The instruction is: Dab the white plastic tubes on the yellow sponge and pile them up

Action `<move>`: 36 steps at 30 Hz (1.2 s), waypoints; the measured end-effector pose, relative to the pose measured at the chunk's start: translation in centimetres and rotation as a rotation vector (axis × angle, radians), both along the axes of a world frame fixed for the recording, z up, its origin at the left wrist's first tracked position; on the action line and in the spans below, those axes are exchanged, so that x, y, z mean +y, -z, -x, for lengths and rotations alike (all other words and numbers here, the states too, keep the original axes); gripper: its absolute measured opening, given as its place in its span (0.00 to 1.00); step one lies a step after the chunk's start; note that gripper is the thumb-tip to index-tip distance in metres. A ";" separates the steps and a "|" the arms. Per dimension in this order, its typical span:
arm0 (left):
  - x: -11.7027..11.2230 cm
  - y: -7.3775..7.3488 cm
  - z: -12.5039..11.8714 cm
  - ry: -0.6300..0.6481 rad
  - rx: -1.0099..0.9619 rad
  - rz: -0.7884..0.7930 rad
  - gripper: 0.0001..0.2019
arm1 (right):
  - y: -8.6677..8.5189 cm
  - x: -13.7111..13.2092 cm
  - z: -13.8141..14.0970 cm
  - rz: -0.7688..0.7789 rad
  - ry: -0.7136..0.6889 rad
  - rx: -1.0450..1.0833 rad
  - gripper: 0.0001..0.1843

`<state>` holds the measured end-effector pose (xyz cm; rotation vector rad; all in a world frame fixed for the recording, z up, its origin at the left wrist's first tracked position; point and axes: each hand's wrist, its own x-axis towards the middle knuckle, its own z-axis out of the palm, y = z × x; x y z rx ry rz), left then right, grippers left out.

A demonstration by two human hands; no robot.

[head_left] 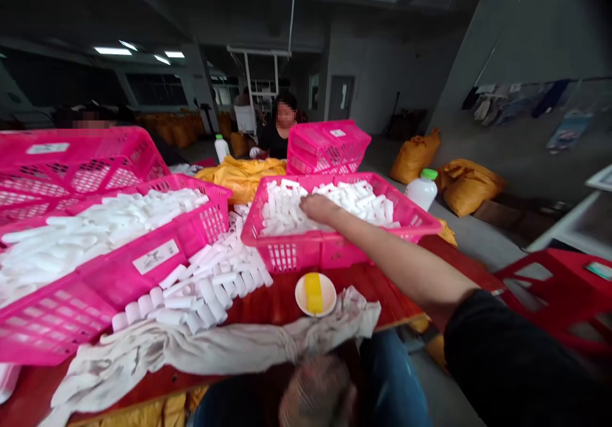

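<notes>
My right hand [319,209] reaches from the right, palm down on the white plastic tubes [356,201] heaped in a pink plastic basket [325,250]; its fingers sink among them, so any grip is hidden. Loose white tubes [215,287] lie piled on the red table [272,306] between that basket and a second pink basket [95,283], also full of tubes. Nearest me, a white dish [315,294] holds a yellow sponge [313,292]. A crumpled grey-white cloth [205,350] lies along the table's near side. A blurred shape at the bottom middle [318,392] may be my left hand.
Another pink basket [327,148] stands beyond, with a seated co-worker [280,130] behind it. Yellow sacks [415,157] and a white bottle with a green cap [421,190] stand on the floor to the right, beside a red stool [557,293].
</notes>
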<state>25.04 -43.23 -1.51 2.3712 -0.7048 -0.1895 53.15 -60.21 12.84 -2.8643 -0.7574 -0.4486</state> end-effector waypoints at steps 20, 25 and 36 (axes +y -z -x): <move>-2.2 4.5 -6.6 -0.553 -0.728 -0.098 0.14 | 15.0 -5.8 17.1 -0.746 -0.110 0.273 0.20; -2.3 4.7 -7.1 -0.443 -0.701 -0.264 0.11 | 15.5 -5.3 17.3 -0.651 -0.153 0.192 0.19; -2.4 6.1 -6.9 -0.473 -0.954 -0.209 0.08 | 14.9 -5.6 17.5 -0.447 -0.234 0.169 0.19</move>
